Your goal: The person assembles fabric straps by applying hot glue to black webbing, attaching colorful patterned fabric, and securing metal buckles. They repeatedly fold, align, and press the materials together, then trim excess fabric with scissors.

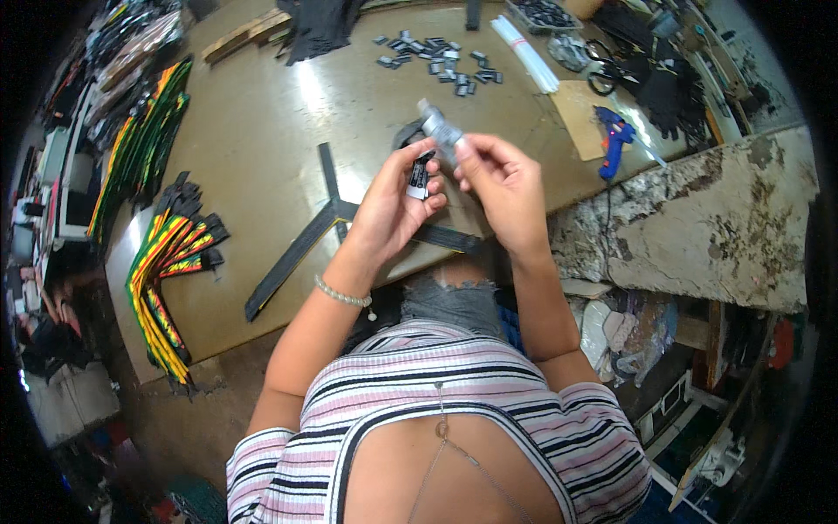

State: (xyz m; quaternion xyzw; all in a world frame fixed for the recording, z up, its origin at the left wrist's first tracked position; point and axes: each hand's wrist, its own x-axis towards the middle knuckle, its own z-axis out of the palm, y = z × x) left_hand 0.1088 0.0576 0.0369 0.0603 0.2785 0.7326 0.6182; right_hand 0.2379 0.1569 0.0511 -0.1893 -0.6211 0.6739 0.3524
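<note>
My left hand is closed around a small black piece with a white printed label, held up over the near part of the table. Close beside it, my right hand grips a silver-grey squeeze tube, its narrow pale tip tilted up and to the left. The tube is slightly blurred. Under and beside my left hand lies a black strap piece with yellow edging and several arms. Part of it is hidden by my hands and forearm. Behind my fingers a dark strap end shows.
Several small black-and-grey pieces lie scattered farther back on the table. At right are a blue glue gun on a tan board, white sticks and scissors. Striped straps lie at left.
</note>
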